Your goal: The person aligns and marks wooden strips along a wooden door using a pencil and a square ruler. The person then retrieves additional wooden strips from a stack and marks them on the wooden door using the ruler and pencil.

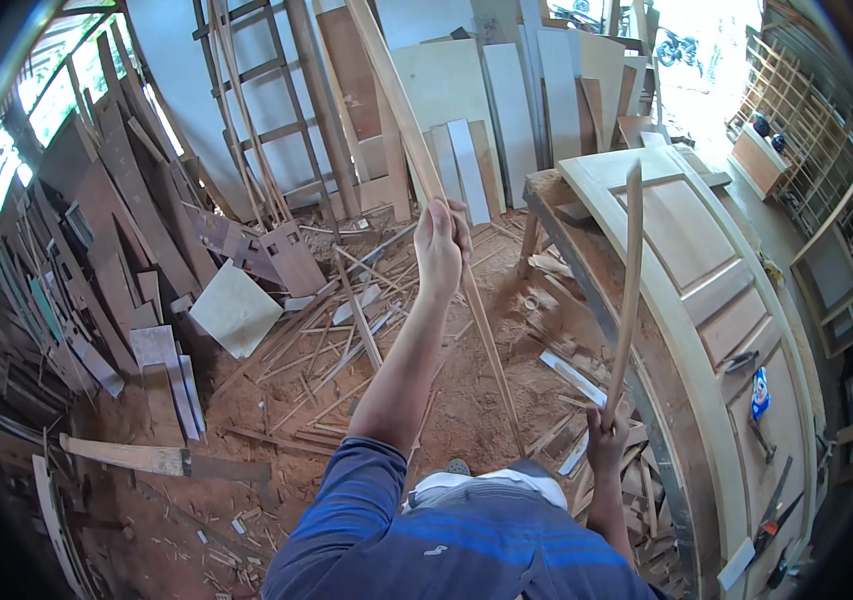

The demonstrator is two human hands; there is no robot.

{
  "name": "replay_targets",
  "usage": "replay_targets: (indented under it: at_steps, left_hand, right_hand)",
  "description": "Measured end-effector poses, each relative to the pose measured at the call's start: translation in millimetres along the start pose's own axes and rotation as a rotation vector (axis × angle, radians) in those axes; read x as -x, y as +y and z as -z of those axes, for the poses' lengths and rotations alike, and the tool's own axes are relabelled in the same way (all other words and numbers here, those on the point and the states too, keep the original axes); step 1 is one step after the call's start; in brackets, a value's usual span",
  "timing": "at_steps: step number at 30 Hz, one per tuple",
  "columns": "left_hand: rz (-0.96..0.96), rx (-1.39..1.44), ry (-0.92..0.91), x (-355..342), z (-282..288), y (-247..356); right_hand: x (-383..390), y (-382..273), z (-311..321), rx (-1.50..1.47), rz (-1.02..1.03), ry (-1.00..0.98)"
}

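My left hand (441, 245) is raised in front of me, its fingers wrapped round a long, thin wooden strip (396, 90). The strip runs steeply from the top of the view down toward the ground near my feet. Lower and to the right, my right hand (606, 432) grips the bottom end of a shorter wooden strip (632, 265). That piece stands nearly upright in the view, in front of the workbench edge. On the bench to my right lies a pale panelled wooden door (691, 235), which neither hand visibly touches.
Pliers (741, 361), a blue packet (759, 393), a hammer (762, 440) and a red-handled tool (768, 527) lie on the door. The workbench (601, 265) stands close on my right. Offcuts (356, 325) litter the dusty floor. Boards (121, 190) and a ladder (281, 95) lean against the walls.
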State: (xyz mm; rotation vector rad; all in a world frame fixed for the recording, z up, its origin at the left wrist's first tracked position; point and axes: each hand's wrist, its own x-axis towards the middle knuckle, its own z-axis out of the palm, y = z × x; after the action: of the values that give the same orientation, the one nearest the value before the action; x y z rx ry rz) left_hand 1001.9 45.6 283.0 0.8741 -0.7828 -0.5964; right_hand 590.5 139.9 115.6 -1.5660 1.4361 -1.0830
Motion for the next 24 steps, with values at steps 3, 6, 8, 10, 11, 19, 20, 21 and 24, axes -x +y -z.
replay_targets:
  at_steps: [3,6,8,10,11,19,20,21,24]
  left_hand:
    - [-0.062,0.02,-0.009,-53,19,15]
    - [-0.107,-0.029,0.001,-106,37,3]
    - [-0.132,-0.031,-0.039,-138,53,-3]
    - [-0.119,-0.034,-0.033,-166,54,-7]
    - [-0.095,-0.024,-0.043,-179,54,-12]
    - [-0.148,-0.1,0.117,-302,101,-68]
    - [-0.155,-0.103,0.148,-316,113,-67]
    - [-0.149,-0.16,0.182,-332,116,-62]
    - [-0.155,-0.288,0.269,-381,153,-51]
  right_hand:
    - [-69,-92,-65,0.013,0.04,-0.016]
    - [-149,-135,-129,-0.142,0.174,-0.103]
    - [-206,-177,-180,-0.226,0.273,-0.16]
    - [-258,-233,-230,-0.345,0.251,-0.243]
    - [-276,-265,-253,-0.333,0.324,-0.241]
    - [-392,-449,-447,-0.463,0.435,-0.547]
    - [-401,-461,-471,-0.511,0.447,-0.542]
    - [-413,-470,-491,-0.553,0.461,-0.526]
    - [-444,-495,-556,-0.53,0.469,-0.609]
